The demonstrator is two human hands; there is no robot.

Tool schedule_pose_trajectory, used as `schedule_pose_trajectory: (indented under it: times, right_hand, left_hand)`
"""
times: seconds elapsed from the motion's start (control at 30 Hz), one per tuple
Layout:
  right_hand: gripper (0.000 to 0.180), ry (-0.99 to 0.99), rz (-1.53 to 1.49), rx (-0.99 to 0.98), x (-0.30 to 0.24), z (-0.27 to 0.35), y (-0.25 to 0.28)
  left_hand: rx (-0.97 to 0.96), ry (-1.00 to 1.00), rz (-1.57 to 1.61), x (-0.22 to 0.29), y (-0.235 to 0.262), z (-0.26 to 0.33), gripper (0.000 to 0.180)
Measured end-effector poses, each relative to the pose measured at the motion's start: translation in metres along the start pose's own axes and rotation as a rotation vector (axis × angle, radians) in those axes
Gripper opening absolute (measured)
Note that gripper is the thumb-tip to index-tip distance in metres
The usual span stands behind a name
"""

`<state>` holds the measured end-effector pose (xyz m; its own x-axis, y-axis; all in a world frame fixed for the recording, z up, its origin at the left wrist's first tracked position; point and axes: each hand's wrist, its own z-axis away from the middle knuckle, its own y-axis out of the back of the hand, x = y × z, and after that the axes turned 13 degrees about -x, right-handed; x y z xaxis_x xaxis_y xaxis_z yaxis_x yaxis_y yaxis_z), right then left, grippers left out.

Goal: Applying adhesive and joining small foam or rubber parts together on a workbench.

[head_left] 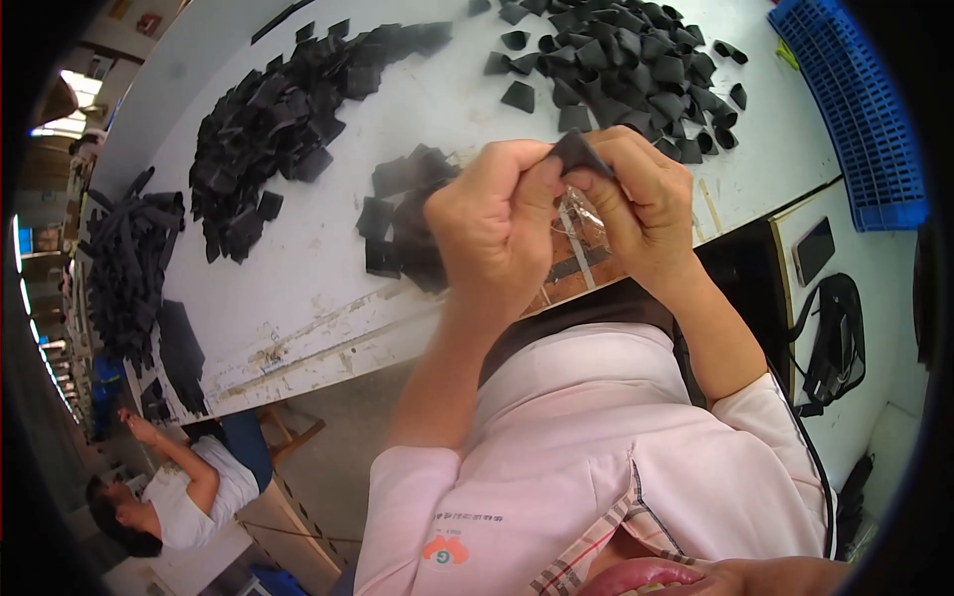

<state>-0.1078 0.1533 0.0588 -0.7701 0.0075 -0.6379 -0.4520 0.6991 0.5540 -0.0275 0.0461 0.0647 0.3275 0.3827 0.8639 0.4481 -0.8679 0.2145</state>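
My left hand (502, 214) and my right hand (641, 199) meet over the table's near part, both closed on one small black fabric piece (581, 154). Thumbs and fingers pinch it from either side, and it bends to a peak between them. Just left of my left hand lies a loose heap of flat black pieces (402, 214), partly hidden by that hand. Beyond my hands spreads a pile of black pieces folded into small loops (636, 65). Something clear and shiny (581, 214) shows below the held piece.
Another heap of flat black pieces (268, 129) covers the table's left side, with long black strips (134, 268) at the far left. A blue plastic basket (855, 109) stands at the right. A phone (815, 250) and a black bag (835, 338) lie nearby. Another person (189, 487) sits lower left.
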Motion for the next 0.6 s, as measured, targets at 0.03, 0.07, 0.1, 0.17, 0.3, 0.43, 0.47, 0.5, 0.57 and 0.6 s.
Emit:
schedule_pose_trajectory:
  times: [0.03, 0.07, 0.1, 0.17, 0.3, 0.43, 0.47, 0.5, 0.57, 0.6]
  right_hand:
    - [0.007, 0.011, 0.007, 0.007, -0.001, 0.0, -0.002]
    - [0.007, 0.022, -0.005, -0.004, -0.002, 0.0, -0.002]
    - [0.007, -0.011, 0.023, -0.025, -0.005, -0.001, -0.002]
    - [0.004, -0.018, 0.124, -0.09, -0.006, -0.005, 0.003]
    - [0.018, -0.284, -0.739, -0.079, 0.006, -0.018, 0.047]
    - [0.034, -0.534, -0.814, 0.292, 0.022, -0.024, 0.043]
    - [0.033, -0.568, -0.815, 0.199, 0.022, -0.011, 0.037]
    - [0.031, -0.594, -0.886, 0.107, 0.021, 0.002, 0.029]
    - [0.029, -0.68, -0.94, -0.076, 0.014, 0.019, 0.016]
    - [0.027, -0.741, -0.922, -0.166, 0.007, 0.023, 0.009]
  left_hand:
    - [0.015, -0.022, -0.018, -0.002, 0.001, 0.001, 0.004]
    - [0.023, -0.046, -0.029, -0.006, -0.001, 0.002, 0.004]
    - [0.032, -0.048, -0.027, -0.009, -0.001, 0.002, 0.005]
    - [0.031, -0.003, -0.057, -0.013, 0.005, 0.006, 0.006]
    - [0.223, 0.374, -0.206, -0.057, 0.035, 0.022, 0.01]
    - [0.224, 0.506, -0.765, -0.128, 0.11, 0.049, 0.024]
    - [0.187, 0.593, -0.804, -0.134, 0.116, 0.052, 0.026]
    - [0.184, 0.596, -0.807, -0.138, 0.121, 0.052, 0.026]
    - [-0.018, 0.613, -0.88, -0.145, 0.131, 0.054, 0.024]
    - [-0.019, 0.618, -0.884, -0.15, 0.138, 0.055, 0.024]
